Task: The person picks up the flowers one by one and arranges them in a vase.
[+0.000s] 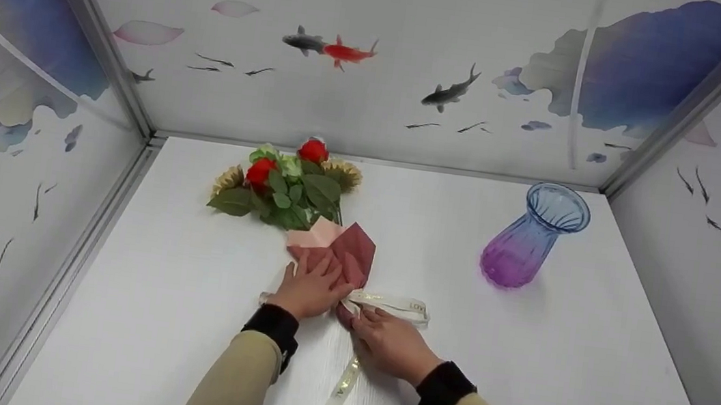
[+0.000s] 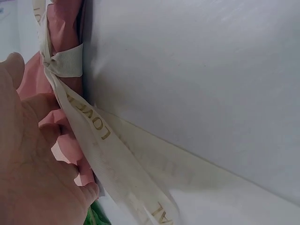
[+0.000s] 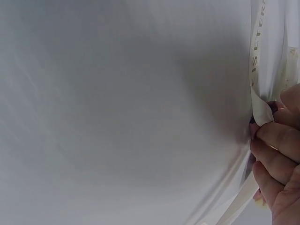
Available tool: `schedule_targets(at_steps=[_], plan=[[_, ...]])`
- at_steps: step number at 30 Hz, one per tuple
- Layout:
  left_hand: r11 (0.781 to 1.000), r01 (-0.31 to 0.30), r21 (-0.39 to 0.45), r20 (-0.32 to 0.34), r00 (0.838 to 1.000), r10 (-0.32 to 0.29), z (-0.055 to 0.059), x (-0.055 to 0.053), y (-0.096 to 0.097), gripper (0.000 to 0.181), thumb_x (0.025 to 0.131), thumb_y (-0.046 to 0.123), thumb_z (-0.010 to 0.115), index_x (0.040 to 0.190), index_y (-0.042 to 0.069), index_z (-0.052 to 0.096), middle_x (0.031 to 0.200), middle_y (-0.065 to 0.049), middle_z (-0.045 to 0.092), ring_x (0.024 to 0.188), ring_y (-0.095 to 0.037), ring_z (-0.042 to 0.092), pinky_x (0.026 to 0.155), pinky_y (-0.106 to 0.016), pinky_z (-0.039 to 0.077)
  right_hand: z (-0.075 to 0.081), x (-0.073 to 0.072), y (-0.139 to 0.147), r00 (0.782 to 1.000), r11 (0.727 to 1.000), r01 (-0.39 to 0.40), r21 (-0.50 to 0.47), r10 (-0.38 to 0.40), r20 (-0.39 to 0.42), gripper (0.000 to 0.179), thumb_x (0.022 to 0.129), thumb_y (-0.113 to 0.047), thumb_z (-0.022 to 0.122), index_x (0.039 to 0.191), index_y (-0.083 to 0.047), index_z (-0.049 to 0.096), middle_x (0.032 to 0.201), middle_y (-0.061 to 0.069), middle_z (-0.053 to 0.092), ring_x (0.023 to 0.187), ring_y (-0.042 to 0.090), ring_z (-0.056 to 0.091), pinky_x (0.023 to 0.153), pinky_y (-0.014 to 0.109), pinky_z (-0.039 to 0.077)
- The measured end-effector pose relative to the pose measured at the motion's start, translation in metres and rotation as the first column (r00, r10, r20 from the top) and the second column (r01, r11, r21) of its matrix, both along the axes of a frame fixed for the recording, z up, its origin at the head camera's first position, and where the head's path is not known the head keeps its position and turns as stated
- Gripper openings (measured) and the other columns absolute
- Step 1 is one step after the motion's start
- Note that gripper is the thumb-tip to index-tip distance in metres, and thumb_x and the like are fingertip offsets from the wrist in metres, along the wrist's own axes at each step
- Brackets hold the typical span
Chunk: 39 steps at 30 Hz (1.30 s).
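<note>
While the left hand (image 1: 310, 291) lies atop pink wrapping (image 1: 359, 247) — spread | right hand (image 1: 396, 346) — clamped on ribbon (image 1: 389, 301) | just beside

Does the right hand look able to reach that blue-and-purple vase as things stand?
Probably yes: nothing upright stands between the right hand and the vase, though that hand is busy with the ribbon.

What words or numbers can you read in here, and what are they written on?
"LOVE": gold letters on the ribbon, left wrist view.
"AL": further along that ribbon, same view.
"IS ETER": the ribbon in the right wrist view; letters at both ends are cut off.
"LOV": the ribbon in the head view.
The ribbon's other letters are too small, blurred or folded to read. I see no numbers.
</note>
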<state>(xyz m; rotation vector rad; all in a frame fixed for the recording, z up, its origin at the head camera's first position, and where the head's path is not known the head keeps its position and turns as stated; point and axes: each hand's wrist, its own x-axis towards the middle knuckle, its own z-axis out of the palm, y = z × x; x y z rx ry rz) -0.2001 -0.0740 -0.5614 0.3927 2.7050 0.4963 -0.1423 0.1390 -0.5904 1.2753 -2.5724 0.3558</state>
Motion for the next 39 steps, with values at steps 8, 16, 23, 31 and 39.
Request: schedule_targets(at_steps=[8,16,23,31,39], plan=[[1.000,0.022,0.010,0.020,1.000,-0.022,0.002,-0.002,0.001,0.071,0.107,0.057,0.036,0.160,0.009,0.035,0.168,-0.013,0.025,0.155,-0.048,0.005,0.119,-0.069,0.016,-0.002,-0.001,0.000,0.999,0.998,-0.004,-0.057,0.001,-0.053,0.015,0.090,-0.013,0.076,0.104,-0.006,0.072,0.110,0.017,0.076,0.098,0.030,0.075,0.076,0.041,0.061],[0.999,0.036,0.023,0.020,0.999,-0.036,0.001,-0.001,-0.002,0.062,0.109,0.049,0.038,0.160,0.015,0.036,0.169,-0.010,0.022,0.154,-0.049,0.010,0.117,-0.070,0.020,-0.003,-0.006,0.009,1.000,0.998,-0.018,-0.059,0.017,-0.012,0.007,0.090,-0.009,0.074,0.093,-0.010,0.067,0.082,0.001,0.069,0.072,0.019,0.069,0.059,0.035,0.054],[0.997,0.049,0.051,-0.035,0.998,-0.047,-0.002,0.003,-0.003,0.063,0.107,0.046,0.046,0.159,0.011,0.037,0.169,-0.013,0.023,0.153,-0.051,0.011,0.117,-0.069,0.022,0.001,-0.008,0.013,0.999,0.998,-0.013,-0.055,0.015,0.046,0.007,0.093,-0.008,0.072,0.091,-0.012,0.066,0.084,-0.001,0.070,0.075,0.017,0.070,0.061,0.033,0.054],[0.993,0.067,0.098,-0.187,0.981,-0.048,-0.007,0.011,-0.002,0.077,0.097,0.049,0.061,0.159,0.009,0.037,0.168,-0.018,0.020,0.154,-0.049,0.008,0.120,-0.065,0.016,0.004,-0.009,0.022,0.994,0.993,0.079,-0.087,-0.072,0.083,0.017,0.095,-0.009,0.070,0.111,-0.012,0.072,0.086,0.002,0.076,0.069,0.019,0.071,0.061,0.036,0.057],[0.983,0.186,-0.009,-0.322,0.930,-0.179,-0.006,0.028,0.001,0.058,0.089,0.057,0.069,0.113,0.005,0.059,0.112,-0.014,0.055,0.110,-0.033,0.049,0.092,-0.049,0.045,-0.001,-0.014,0.033,0.977,0.959,0.215,-0.183,-0.211,0.041,0.015,0.091,-0.006,0.072,0.105,-0.011,0.075,0.074,0.003,0.073,0.062,0.021,0.069,0.057,0.040,0.055]])
